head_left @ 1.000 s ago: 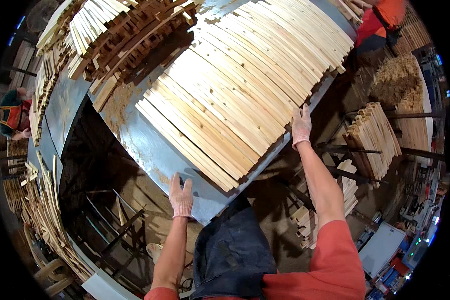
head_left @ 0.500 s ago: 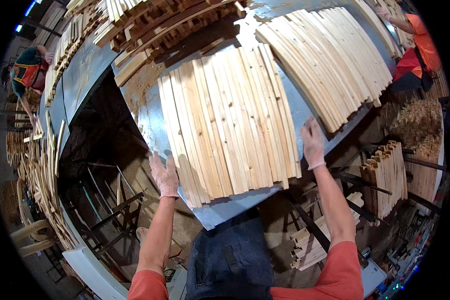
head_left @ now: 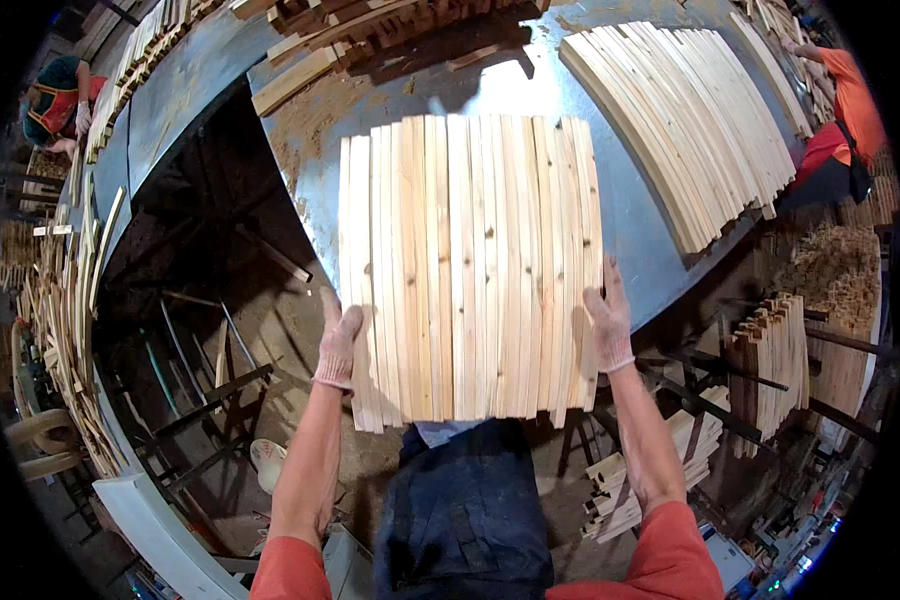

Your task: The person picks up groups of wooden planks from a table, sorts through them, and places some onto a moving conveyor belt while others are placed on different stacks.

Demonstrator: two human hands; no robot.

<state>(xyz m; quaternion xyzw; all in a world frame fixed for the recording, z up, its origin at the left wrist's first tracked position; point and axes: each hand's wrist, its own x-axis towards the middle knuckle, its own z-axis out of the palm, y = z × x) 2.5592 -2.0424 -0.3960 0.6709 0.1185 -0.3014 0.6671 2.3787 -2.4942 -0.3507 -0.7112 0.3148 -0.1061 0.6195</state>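
Between the left hand [head_left: 338,345] and right hand [head_left: 609,318], slats [head_left: 470,270] are clamped, the gap at the right having been closed; they are thus held together over the table [head_left: 642,255]'s near corner, apart from a second batch [head_left: 682,130].

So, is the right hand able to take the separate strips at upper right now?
Probably not: the right hand is busy holding the nearer strips, and tabletop separates it from the upper-right strips.

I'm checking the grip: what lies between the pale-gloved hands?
The head view shows a row of pale, narrow wooden strips between left hand and right hand.
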